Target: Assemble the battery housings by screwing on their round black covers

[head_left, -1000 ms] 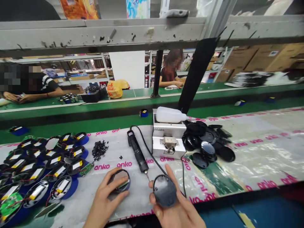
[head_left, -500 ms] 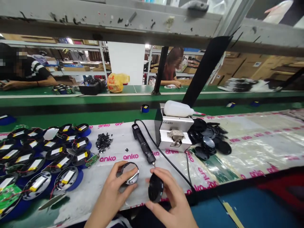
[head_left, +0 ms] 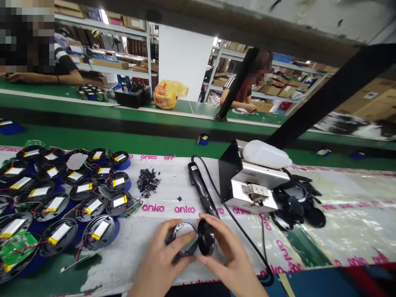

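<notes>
My left hand (head_left: 171, 251) is closed around a round housing (head_left: 189, 245) with a pale, shiny inner face, the thumb lying across it. In my right hand (head_left: 229, 251) a black round cover (head_left: 206, 237) is held on edge between thumb and fingers. The two round parts are side by side, almost touching. Just beyond my right fingers lies a black electric screwdriver (head_left: 202, 189) with a cable; its tip is hidden behind my hand.
Rows of blue housings with batteries (head_left: 100, 229) stand at left. Small black pieces (head_left: 148, 181) form a pile. A silver-and-black machine (head_left: 256, 181) carries a white bottle (head_left: 266, 153); black round covers (head_left: 295, 208) are heaped at its right. Two people sit across the bench.
My hands have come together, bringing the cover right beside the housing. The camera view has shifted and tilted, so the bench things appear farther right.
</notes>
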A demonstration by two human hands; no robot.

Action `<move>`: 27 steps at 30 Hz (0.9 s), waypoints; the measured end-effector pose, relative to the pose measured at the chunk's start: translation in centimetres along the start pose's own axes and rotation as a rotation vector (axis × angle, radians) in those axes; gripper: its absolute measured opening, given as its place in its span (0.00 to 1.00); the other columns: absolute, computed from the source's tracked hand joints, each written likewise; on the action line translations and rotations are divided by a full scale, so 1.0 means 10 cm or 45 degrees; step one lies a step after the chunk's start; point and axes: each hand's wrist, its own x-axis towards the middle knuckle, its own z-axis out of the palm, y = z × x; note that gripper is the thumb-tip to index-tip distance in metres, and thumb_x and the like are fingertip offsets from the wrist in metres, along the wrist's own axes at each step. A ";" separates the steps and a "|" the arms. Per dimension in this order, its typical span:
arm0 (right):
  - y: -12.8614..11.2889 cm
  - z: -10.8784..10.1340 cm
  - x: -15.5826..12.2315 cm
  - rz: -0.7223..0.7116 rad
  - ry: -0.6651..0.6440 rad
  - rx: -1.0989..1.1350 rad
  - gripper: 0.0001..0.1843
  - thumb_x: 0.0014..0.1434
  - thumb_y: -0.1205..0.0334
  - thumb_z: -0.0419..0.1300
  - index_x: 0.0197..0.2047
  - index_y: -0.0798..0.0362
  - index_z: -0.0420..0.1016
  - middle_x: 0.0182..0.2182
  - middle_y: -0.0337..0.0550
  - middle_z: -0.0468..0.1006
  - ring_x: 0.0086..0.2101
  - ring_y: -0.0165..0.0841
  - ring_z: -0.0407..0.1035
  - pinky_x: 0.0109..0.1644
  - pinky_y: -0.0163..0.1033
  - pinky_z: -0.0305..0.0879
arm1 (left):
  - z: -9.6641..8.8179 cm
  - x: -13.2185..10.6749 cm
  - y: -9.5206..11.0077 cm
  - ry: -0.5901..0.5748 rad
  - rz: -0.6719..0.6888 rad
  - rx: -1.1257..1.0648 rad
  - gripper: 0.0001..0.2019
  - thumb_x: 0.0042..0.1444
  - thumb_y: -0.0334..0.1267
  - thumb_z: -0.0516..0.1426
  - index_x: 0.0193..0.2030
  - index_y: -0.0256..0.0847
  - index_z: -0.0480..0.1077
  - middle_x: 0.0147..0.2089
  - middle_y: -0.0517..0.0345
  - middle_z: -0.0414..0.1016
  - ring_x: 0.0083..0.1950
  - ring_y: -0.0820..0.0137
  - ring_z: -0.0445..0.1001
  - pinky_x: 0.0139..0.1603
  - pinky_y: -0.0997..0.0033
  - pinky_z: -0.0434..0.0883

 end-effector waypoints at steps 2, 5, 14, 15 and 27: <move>-0.04 -0.04 0.03 0.059 -0.078 -0.101 0.33 0.63 0.60 0.67 0.68 0.36 0.64 0.66 0.47 0.65 0.66 0.48 0.59 0.68 0.56 0.60 | -0.01 0.01 0.01 -0.030 -0.025 -0.002 0.18 0.58 0.33 0.66 0.54 0.53 0.77 0.54 0.49 0.71 0.52 0.56 0.79 0.47 0.58 0.83; -0.08 -0.10 0.06 0.091 -0.216 -0.196 0.33 0.64 0.59 0.66 0.69 0.36 0.63 0.68 0.46 0.63 0.67 0.47 0.58 0.69 0.54 0.60 | -0.03 0.03 0.03 -0.046 -0.009 -0.019 0.17 0.60 0.33 0.63 0.55 0.52 0.75 0.56 0.48 0.70 0.53 0.56 0.79 0.48 0.57 0.83; -0.15 -0.21 0.12 0.024 -0.316 -0.255 0.35 0.63 0.58 0.68 0.69 0.34 0.62 0.67 0.42 0.65 0.65 0.42 0.61 0.68 0.45 0.62 | -0.04 0.03 0.01 0.030 0.131 0.041 0.13 0.70 0.41 0.53 0.57 0.45 0.71 0.58 0.44 0.70 0.52 0.58 0.79 0.47 0.58 0.84; -0.17 -0.21 0.12 0.017 -0.331 -0.275 0.34 0.64 0.59 0.68 0.69 0.34 0.62 0.67 0.42 0.65 0.66 0.41 0.60 0.68 0.44 0.62 | -0.03 0.01 0.01 0.049 0.135 0.070 0.13 0.70 0.42 0.52 0.56 0.45 0.71 0.58 0.43 0.70 0.52 0.58 0.79 0.47 0.58 0.84; -0.30 -0.09 0.28 -0.092 -0.357 -0.450 0.33 0.63 0.57 0.69 0.68 0.33 0.64 0.64 0.39 0.71 0.61 0.37 0.67 0.64 0.39 0.66 | -0.15 0.06 0.07 -0.176 -0.069 -0.133 0.22 0.53 0.25 0.67 0.53 0.47 0.73 0.63 0.45 0.74 0.60 0.53 0.77 0.58 0.50 0.78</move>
